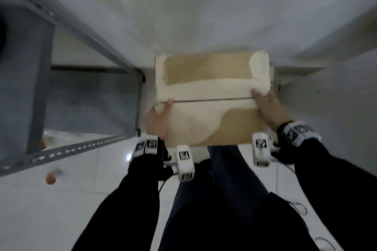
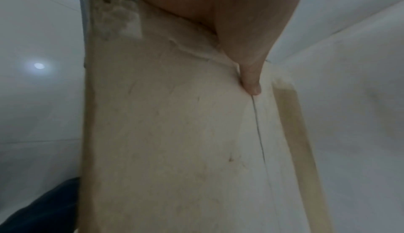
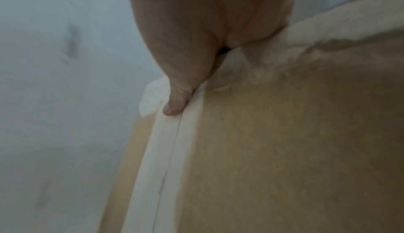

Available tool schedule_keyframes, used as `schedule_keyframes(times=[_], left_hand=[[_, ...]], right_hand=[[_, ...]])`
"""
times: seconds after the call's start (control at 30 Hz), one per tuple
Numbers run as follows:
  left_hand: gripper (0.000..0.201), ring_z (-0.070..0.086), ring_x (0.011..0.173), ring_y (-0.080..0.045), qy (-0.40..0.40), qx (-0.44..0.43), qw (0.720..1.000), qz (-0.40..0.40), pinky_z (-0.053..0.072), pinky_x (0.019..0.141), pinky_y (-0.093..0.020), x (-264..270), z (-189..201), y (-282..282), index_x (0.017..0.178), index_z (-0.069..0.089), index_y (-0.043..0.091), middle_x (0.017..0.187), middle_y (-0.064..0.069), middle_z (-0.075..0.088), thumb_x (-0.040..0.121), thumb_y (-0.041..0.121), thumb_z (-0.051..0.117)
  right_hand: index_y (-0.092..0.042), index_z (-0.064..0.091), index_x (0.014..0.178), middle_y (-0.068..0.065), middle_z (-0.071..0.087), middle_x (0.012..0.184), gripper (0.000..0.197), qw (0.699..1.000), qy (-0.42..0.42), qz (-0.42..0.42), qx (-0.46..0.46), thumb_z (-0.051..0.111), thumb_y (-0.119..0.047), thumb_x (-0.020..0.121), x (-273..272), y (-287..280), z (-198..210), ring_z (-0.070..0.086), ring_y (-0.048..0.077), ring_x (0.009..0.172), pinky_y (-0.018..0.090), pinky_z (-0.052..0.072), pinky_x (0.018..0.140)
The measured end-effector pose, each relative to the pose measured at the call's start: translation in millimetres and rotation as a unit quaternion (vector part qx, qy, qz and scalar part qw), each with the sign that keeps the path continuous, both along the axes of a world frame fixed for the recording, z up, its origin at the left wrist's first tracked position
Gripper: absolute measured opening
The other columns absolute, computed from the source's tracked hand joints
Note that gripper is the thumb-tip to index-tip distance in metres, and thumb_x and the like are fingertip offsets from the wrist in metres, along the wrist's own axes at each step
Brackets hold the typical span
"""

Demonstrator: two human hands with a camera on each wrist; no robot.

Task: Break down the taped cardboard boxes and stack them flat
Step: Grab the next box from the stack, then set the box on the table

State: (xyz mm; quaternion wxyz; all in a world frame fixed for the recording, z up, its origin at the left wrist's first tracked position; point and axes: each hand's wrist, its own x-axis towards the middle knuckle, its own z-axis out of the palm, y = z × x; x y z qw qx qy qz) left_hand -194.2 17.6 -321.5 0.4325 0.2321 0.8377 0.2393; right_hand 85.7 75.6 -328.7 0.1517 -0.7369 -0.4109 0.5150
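A brown cardboard box (image 1: 206, 69) with pale, torn tape patches is held in front of me, its top flaps meeting at a dark seam (image 1: 212, 100). My left hand (image 1: 158, 117) grips its left edge, and the thumb (image 2: 251, 82) lies on top at the seam's left end. At the right edge my right hand (image 1: 267, 106) grips it too, its thumb (image 3: 176, 103) pressing on the white tape strip (image 3: 161, 159) at the seam's right end. The other fingers of both hands are hidden beyond the edges of the box (image 2: 174, 133), whose brown face (image 3: 284, 133) fills the right wrist view.
A grey metal shelf rack (image 1: 81, 32) stands at the left, close to the box. Small orange objects (image 1: 50, 178) lie on the white tiled floor (image 1: 61, 210). A white wall (image 1: 204, 6) is behind the box. Thin cables (image 1: 297, 206) trail on the floor at the right.
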Motion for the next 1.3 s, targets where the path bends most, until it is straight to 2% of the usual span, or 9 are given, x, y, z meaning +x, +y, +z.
schedule_keyframes(times=[0.23, 0.37, 0.43, 0.6, 0.8, 0.93, 1.07, 1.17, 1.3], left_hand=[[0.060, 0.061, 0.101, -0.028, -0.022, 0.092, 0.989, -0.115, 0.042, 0.078, -0.029, 70, 121, -37, 0.111, 0.065, 0.009, 0.106, -0.009, 0.066, 0.081, 0.061, 0.060], [0.072, 0.058, 0.108, -0.027, -0.051, 0.150, 0.973, -0.167, 0.044, 0.098, -0.039, 119, 182, -35, 0.114, 0.064, 0.013, 0.116, -0.006, 0.064, 0.072, 0.071, 0.058], [0.047, 0.059, 0.106, -0.029, -0.067, 0.194, 0.959, -0.193, 0.044, 0.100, -0.044, 148, 208, -31, 0.103, 0.066, 0.015, 0.111, -0.009, 0.066, 0.083, 0.057, 0.060], [0.024, 0.064, 0.097, -0.022, -0.125, 0.284, 0.919, -0.243, 0.048, 0.096, -0.045, 251, 252, -31, 0.090, 0.068, 0.026, 0.097, 0.003, 0.070, 0.086, 0.049, 0.063], [0.028, 0.065, 0.095, -0.023, -0.158, 0.305, 0.887, -0.310, 0.050, 0.090, -0.037, 424, 273, -43, 0.096, 0.068, 0.019, 0.097, -0.002, 0.070, 0.089, 0.045, 0.060], [0.023, 0.061, 0.093, -0.023, -0.142, 0.294, 0.885, -0.333, 0.047, 0.087, -0.032, 532, 271, -46, 0.084, 0.061, 0.022, 0.088, 0.001, 0.065, 0.091, 0.044, 0.058], [0.032, 0.062, 0.101, -0.030, -0.149, 0.252, 0.906, -0.305, 0.047, 0.097, -0.043, 607, 247, -33, 0.094, 0.064, 0.023, 0.106, -0.009, 0.069, 0.084, 0.053, 0.061], [0.038, 0.061, 0.104, -0.032, -0.122, 0.229, 0.922, -0.288, 0.046, 0.098, -0.042, 646, 235, -19, 0.101, 0.065, 0.017, 0.113, -0.013, 0.067, 0.087, 0.052, 0.058], [0.056, 0.057, 0.110, -0.034, -0.063, 0.204, 0.937, -0.278, 0.044, 0.097, -0.037, 688, 222, 7, 0.117, 0.061, 0.005, 0.122, -0.016, 0.062, 0.090, 0.053, 0.053]], right_hand=[[-0.005, 0.057, 0.115, 0.010, 0.063, 0.105, 0.045, 0.986, 0.011, -0.145, 0.086, 0.051, -0.044, 0.093, 79, -113, 138, 0.058, 0.019, 0.085, 0.025, 0.040, 0.068], [-0.014, 0.055, 0.118, 0.001, 0.066, 0.108, 0.046, 0.968, 0.031, -0.191, 0.158, 0.047, -0.051, 0.092, 132, -156, 199, 0.061, 0.013, 0.095, 0.026, 0.047, 0.076], [-0.021, 0.053, 0.122, -0.008, 0.063, 0.111, 0.039, 0.957, 0.044, -0.196, 0.210, 0.044, -0.047, 0.095, 160, -175, 232, 0.059, 0.006, 0.099, 0.018, 0.044, 0.075], [-0.030, 0.052, 0.127, -0.013, 0.064, 0.116, 0.039, 0.915, 0.077, -0.254, 0.303, 0.045, -0.047, 0.093, 247, -218, 285, 0.062, 0.005, 0.103, 0.025, 0.050, 0.081], [-0.029, 0.049, 0.118, -0.011, 0.061, 0.111, 0.026, 0.894, 0.056, -0.314, 0.314, 0.044, -0.042, 0.096, 398, -257, 306, 0.060, 0.003, 0.090, 0.021, 0.047, 0.069], [-0.021, 0.046, 0.130, -0.004, 0.058, 0.115, 0.041, 0.906, 0.034, -0.305, 0.291, 0.041, -0.044, 0.097, 506, -258, 304, 0.058, 0.007, 0.089, 0.022, 0.045, 0.067], [-0.014, 0.035, 0.142, -0.006, 0.042, 0.135, 0.075, 0.926, 0.012, -0.296, 0.235, 0.045, -0.064, 0.087, 593, -229, 290, 0.045, 0.023, 0.124, 0.038, 0.039, 0.102], [-0.014, 0.033, 0.146, 0.004, 0.040, 0.146, 0.084, 0.944, 0.000, -0.261, 0.203, 0.046, -0.069, 0.083, 652, -193, 261, 0.042, 0.027, 0.131, 0.048, 0.034, 0.110], [-0.011, 0.020, 0.150, 0.007, 0.024, 0.155, 0.080, 0.962, -0.038, -0.220, 0.157, 0.039, -0.062, 0.090, 690, -153, 252, 0.027, 0.028, 0.140, 0.042, 0.022, 0.115]])
